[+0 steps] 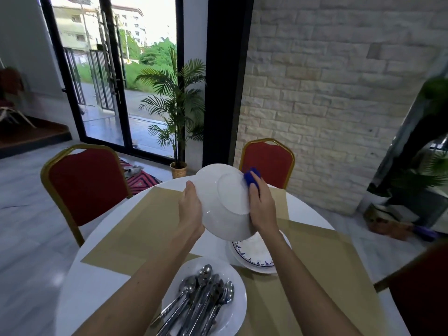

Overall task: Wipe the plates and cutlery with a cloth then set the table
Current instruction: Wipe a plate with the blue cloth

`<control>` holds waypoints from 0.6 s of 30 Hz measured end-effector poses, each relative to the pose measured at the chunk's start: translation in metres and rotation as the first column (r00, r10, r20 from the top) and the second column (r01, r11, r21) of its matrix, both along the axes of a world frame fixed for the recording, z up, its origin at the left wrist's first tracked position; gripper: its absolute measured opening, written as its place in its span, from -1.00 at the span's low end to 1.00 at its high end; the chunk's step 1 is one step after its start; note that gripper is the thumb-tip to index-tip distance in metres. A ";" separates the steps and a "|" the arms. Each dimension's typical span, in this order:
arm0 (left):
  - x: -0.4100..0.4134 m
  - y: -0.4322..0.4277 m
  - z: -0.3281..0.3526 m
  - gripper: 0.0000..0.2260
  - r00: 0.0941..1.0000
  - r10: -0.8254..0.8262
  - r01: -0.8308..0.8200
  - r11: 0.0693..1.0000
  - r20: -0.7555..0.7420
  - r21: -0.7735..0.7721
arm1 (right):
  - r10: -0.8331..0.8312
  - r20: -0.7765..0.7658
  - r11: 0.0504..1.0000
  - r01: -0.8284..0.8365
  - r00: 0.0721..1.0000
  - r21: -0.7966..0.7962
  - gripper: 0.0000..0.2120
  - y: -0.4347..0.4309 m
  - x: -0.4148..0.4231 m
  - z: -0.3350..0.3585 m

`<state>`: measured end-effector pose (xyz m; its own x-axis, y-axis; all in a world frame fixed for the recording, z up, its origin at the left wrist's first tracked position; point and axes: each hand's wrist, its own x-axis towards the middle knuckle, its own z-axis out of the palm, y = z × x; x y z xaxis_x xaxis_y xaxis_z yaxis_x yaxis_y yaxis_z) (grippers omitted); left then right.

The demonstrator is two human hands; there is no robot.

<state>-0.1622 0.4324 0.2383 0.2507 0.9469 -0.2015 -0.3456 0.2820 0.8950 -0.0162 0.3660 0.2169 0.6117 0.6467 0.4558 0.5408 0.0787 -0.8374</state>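
Overhead, left hand fingers clamp the upturned plate, right hand fingers clamp a half-hidden blue cloth.

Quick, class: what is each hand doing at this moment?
Left hand: closed on the rim of the white plate, held tilted above the table.
Right hand: closed on the blue cloth, pressed against the plate.

Head-worn wide view, facing forward and down — close over round table
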 end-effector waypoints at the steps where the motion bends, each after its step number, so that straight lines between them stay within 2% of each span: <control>1: 0.000 0.000 0.000 -0.59 1.000 0.020 -0.020 1.000 0.021 -0.003 | -0.008 -0.186 0.999 0.015 0.982 0.038 -0.64 -0.003 0.000 -0.001; 3: 0.001 -0.004 0.002 -0.61 0.996 0.061 -0.060 0.998 0.068 -0.013 | 0.016 -0.464 0.993 0.039 0.886 0.108 -0.64 -0.007 -0.010 -0.008; 4: 0.002 -0.005 0.002 -0.62 0.993 0.077 -0.075 0.997 0.092 -0.020 | 0.047 -0.596 0.989 0.045 0.802 0.139 -0.61 -0.008 -0.017 -0.012; 5: 0.004 -0.006 0.001 -0.62 0.989 0.090 -0.087 0.996 0.121 -0.035 | 0.092 -0.725 0.982 0.057 0.683 0.178 -0.60 -0.009 -0.024 -0.015; 7: 0.007 -0.006 0.001 -0.61 0.982 0.099 -0.088 0.994 0.164 -0.071 | 0.224 -0.906 0.958 0.088 0.359 0.272 -0.61 -0.012 -0.032 -0.015; 8: 0.008 -0.005 -0.002 -0.60 0.982 0.081 -0.067 0.994 0.171 -0.085 | 0.283 -0.934 0.947 0.093 0.218 0.308 -0.63 -0.015 -0.033 -0.013; 9: 0.008 -0.003 -0.006 -0.60 0.983 0.062 -0.044 0.994 0.174 -0.102 | 0.316 -0.938 0.941 0.077 0.146 0.329 -0.65 -0.018 -0.032 -0.010; 11: 0.003 0.000 -0.016 -0.64 0.994 0.019 -0.005 0.992 0.110 -0.128 | 0.342 -0.927 0.937 0.013 0.156 0.348 -0.72 -0.023 -0.026 -0.003; 13: -0.004 0.002 -0.024 -0.66 0.996 -0.066 0.059 0.991 -0.054 -0.122 | 0.348 -0.904 0.935 -0.022 0.247 0.354 -0.74 -0.025 -0.017 0.003; 14: -0.007 0.004 -0.026 -0.60 0.979 -0.129 0.110 0.986 -0.157 -0.127 | 0.344 -0.880 0.935 -0.036 0.327 0.352 -0.73 -0.025 -0.013 0.006; 16: -0.015 0.008 -0.019 -0.46 0.919 -0.243 0.202 0.966 -0.311 -0.159 | 0.325 -0.760 0.942 -0.121 0.563 0.313 -0.71 -0.029 -0.009 0.015; 18: -0.022 0.014 -0.001 -0.42 0.889 -0.348 0.309 0.935 -0.296 -0.172 | 0.302 -0.535 0.953 -0.254 0.789 0.163 -0.65 -0.033 -0.010 0.022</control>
